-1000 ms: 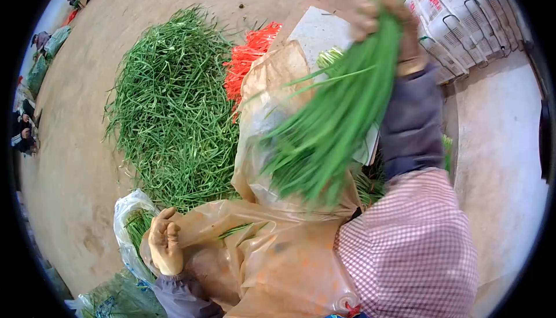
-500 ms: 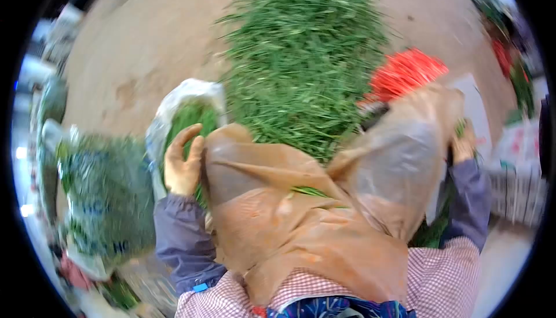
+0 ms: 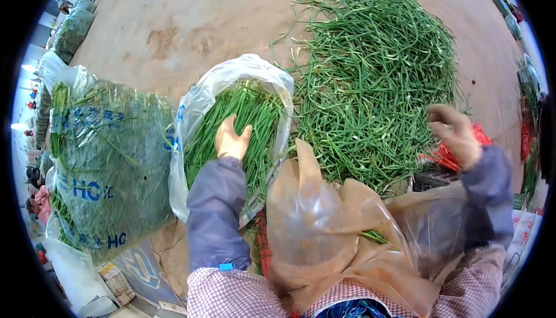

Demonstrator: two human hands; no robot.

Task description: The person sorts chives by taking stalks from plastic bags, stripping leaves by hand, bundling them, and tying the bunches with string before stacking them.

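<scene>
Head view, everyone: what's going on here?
Someone in a plastic apron works among long greens. The left hand, fingers apart, is over those in an open white bag; contact is hard to judge. The right hand, blurred, seems empty, near a loose pile and some red strips. A filled, printed bag is at the left.

A stained floor (image 3: 231, 17) is stretching beyond the fingers of the left hand (image 3: 232, 140), suggesting a produce-packing shed; to their right, a heap of green stalks (image 3: 376, 81) is lying on it; to their left, a printed plastic sack (image 3: 113, 164) is bulging with stalks.
</scene>
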